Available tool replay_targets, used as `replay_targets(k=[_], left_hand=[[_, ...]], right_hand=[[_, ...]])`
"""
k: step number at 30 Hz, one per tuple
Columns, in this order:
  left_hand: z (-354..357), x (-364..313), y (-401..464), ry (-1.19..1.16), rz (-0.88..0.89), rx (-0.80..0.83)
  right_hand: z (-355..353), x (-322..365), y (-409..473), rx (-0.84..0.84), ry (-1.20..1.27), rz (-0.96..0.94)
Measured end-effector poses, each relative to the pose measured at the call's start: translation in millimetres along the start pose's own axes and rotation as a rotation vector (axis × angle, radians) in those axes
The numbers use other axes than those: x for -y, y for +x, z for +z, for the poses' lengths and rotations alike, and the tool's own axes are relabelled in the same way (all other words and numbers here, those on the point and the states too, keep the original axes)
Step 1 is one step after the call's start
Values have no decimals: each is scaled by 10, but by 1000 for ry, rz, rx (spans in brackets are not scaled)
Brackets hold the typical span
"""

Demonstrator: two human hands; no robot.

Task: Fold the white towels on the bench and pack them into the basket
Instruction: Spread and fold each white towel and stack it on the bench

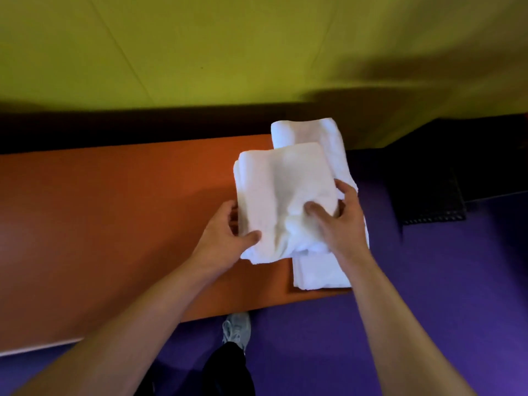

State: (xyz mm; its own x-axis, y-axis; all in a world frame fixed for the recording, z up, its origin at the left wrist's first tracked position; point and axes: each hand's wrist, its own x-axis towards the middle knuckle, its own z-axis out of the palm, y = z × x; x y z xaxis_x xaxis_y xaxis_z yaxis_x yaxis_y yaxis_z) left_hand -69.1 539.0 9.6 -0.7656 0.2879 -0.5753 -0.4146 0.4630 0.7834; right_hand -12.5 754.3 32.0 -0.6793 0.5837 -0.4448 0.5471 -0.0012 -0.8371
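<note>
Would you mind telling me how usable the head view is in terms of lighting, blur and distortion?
Head view: dim and soft overall; the white towels are blown out, so their folds barely show; both the left hand and right hand look slightly motion-blurred; the wide lens bows the orange bench edge; a dark shadow falls across the green wall.

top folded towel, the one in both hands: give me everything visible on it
The top folded towel is white, soft terry-looking cloth, folded into a thick rectangle with layered edges showing at its left side. It lies skewed across a longer folded towel at the right end of the orange bench. The left hand grips its near-left corner, thumb on top; the right hand holds its near-right edge, thumb pressing a dent into it.
</note>
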Motion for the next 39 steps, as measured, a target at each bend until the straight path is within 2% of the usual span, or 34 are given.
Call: replay_targets(k=[5, 8, 12, 14, 16, 21, 25, 31, 39], left_hand=[[447, -562, 534, 47, 134, -33], [618, -677, 818, 97, 165, -79], [758, -605, 978, 440, 205, -84], [817, -536, 977, 616, 242, -45], [846, -480, 967, 712, 254, -23], [796, -449, 923, 738, 233, 8], [636, -511, 723, 773, 266, -47], [202, -540, 320, 902, 359, -220], [-304, -319, -8, 924, 293, -332]], right_hand=[[-415, 93, 744, -84, -20, -147], [-517, 101, 1100, -111, -73, -166], [-479, -126, 1249, -130, -496, -235], [-401, -293, 1195, -18, -635, -294], [-329, -439, 1146, 70, -706, -277], [-263, -436, 1146, 5, -766, -301], [-155, -312, 985, -82, -815, -490], [256, -128, 574, -37, -790, -670], [801, -49, 327, 46, -783, -753]])
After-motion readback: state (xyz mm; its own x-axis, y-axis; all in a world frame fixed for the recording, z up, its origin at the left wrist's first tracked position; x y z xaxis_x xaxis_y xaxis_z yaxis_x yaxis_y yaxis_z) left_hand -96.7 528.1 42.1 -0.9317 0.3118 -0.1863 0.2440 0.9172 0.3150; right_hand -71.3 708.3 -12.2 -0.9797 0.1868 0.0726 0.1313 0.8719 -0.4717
